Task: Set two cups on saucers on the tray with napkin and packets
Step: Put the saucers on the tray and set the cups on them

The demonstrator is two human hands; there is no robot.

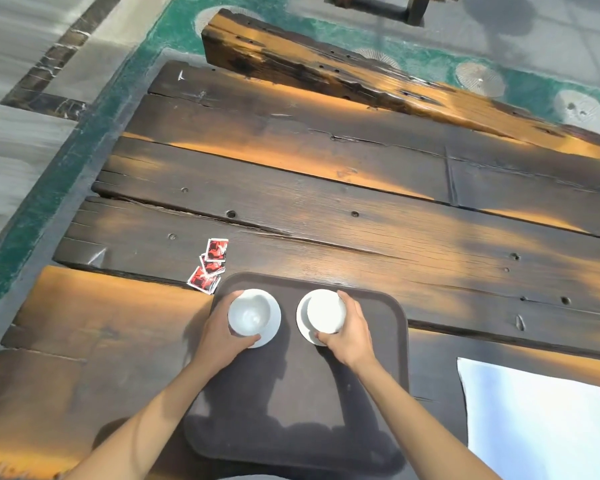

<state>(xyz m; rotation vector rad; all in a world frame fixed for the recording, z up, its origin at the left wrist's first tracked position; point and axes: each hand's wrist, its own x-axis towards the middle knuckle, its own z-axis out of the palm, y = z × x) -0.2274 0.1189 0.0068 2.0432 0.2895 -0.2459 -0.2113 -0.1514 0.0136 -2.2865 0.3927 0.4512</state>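
A dark brown tray [298, 393] lies on the wooden table in front of me. Two white saucers sit side by side at its far end, the left saucer [274, 322] and the right saucer [301, 322]. A white cup stands on each. My left hand [219, 336] wraps around the left cup [250, 313] from its left side. My right hand [352, 336] grips the right cup [324, 311] from its right side. Three red and white packets [209, 265] lie on the table just beyond the tray's far left corner. A white napkin [537, 414] lies flat to the right of the tray.
The table [326, 202] is made of dark, worn planks with gaps and holes. A wooden bench [326, 74] runs along its far side. The table's left edge drops to a green and grey floor.
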